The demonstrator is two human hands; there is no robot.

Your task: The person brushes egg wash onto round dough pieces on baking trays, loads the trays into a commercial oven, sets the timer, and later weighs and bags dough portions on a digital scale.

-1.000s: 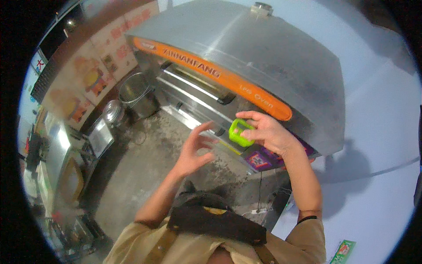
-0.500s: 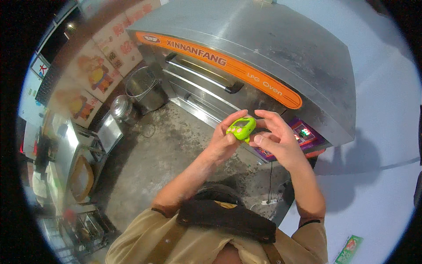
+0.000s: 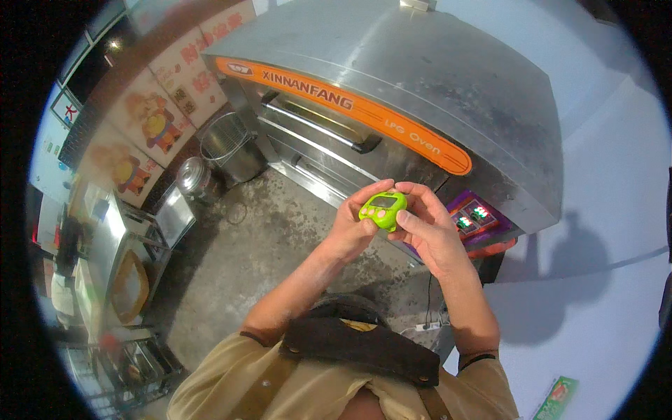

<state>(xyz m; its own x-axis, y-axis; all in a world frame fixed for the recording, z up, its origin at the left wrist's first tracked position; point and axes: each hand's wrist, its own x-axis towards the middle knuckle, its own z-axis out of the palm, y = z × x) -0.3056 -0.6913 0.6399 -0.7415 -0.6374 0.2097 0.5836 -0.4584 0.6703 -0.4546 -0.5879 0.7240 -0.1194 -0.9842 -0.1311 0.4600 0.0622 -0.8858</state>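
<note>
Between my two hands, in front of the oven, is a small lime-green digital timer (image 3: 383, 210) with a dark screen and pink buttons facing up. My left hand (image 3: 350, 225) closes on its left side, the thumb at its lower edge and a finger along the top. My right hand (image 3: 435, 231) is closed on the right side, its thumb pressed against the edge and its forefinger over the upper corner. Its other fingers curl underneath, partly hidden.
A large steel oven (image 3: 399, 59) with an orange strip and lit control panel (image 3: 474, 215) stands just ahead. Steel pots (image 3: 234, 150) sit on the floor beyond at left. Metal shelving (image 3: 157, 234) lines the left side. A power strip (image 3: 427, 327) lies at lower right.
My right hand has moved in, its thumb and forefinger now against the timer. The timer's face has turned further upward, showing more of the screen. The view has shifted slightly.
</note>
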